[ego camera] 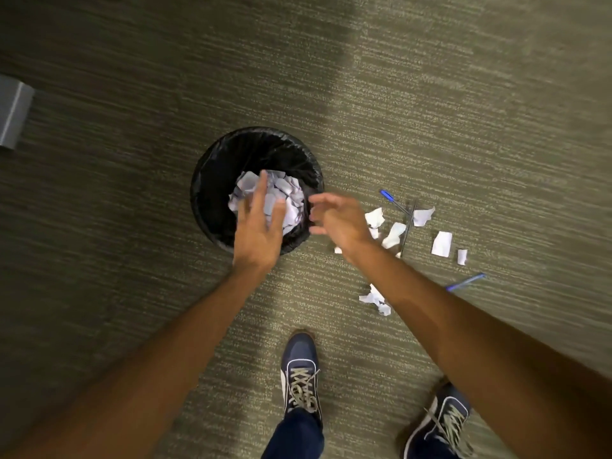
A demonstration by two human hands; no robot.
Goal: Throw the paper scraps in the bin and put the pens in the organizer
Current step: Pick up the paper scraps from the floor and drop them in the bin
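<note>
A grey box (13, 112) sits at nine o'clock. The black-lined bin (212, 180), centre, already holds crumpled paper (288, 193). The left hand (256, 233) hovers over it palm down, fingers spread and empty, seemingly just after a drop. The right hand (341, 220), blurred at the rim, is likewise loose and empty. Scraps (442, 243) and pens (465, 282) lie at three o'clock, uncollected.

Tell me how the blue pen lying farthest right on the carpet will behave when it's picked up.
The blue pen looks thin and rigid, so probably light and stiff. Being slim and low against the carpet, it may need a fingertip pinch. It could roll if nudged, though the carpet's texture likely damps that.
</note>
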